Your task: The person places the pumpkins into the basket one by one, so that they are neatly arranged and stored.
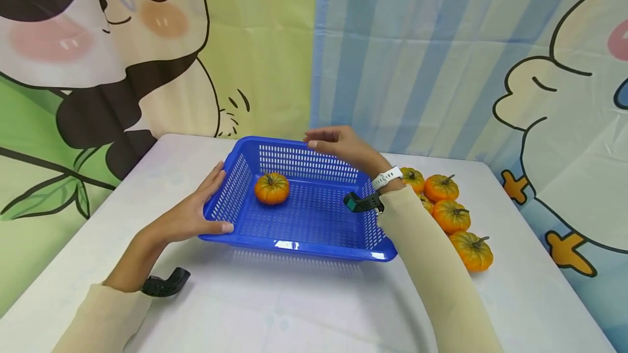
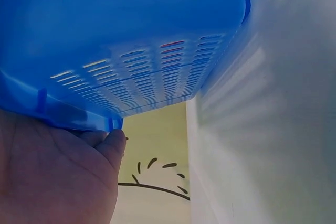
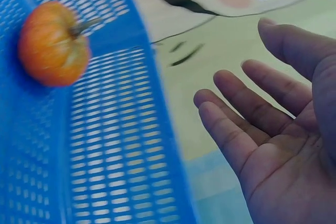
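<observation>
While left fingers (image 1: 212, 181) grip basket (image 1: 324, 249), right fingers (image 3: 247, 98) loosely spread, empty, pumpkin (image 1: 272, 189) inside, between them

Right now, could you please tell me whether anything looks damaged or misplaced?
Nothing stands out: the pumpkin in the blue basket looks whole, the pumpkins outside sit grouped on the table, and no spill shows.

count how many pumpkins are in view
6 visible: one pumpkin inside the blue plastic basket, five pumpkins clustered on the table to its right. The right sleeve may hide more.
</observation>
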A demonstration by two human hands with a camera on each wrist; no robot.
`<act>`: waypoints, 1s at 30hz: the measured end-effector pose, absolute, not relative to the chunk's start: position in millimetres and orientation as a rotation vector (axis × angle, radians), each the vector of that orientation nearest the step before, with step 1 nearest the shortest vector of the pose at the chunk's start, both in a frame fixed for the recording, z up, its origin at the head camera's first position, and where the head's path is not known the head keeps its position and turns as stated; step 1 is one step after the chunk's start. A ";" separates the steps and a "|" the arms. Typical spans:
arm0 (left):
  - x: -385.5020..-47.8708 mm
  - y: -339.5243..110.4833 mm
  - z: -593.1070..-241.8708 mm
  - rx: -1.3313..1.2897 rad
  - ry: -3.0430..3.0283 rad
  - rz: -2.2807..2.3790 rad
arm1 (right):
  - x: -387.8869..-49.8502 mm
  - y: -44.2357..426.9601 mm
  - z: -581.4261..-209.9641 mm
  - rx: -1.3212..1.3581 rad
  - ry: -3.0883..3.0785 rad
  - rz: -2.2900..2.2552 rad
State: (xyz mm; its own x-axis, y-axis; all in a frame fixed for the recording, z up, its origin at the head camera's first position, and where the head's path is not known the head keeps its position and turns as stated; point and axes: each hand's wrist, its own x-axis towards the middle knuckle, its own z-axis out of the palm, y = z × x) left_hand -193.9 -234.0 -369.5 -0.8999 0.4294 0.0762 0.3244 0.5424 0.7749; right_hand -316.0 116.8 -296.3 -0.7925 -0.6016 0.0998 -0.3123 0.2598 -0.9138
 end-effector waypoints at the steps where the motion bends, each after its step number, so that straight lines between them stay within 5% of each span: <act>1: -193.8 -233.7 -369.7 0.650 2.650 1.293 | -314.7 119.8 -293.3 -0.851 2.245 -1.582; 30: -193.1 -232.0 -369.3 0.626 2.684 1.254 | -255.7 198.6 -287.7 -0.822 2.526 -1.621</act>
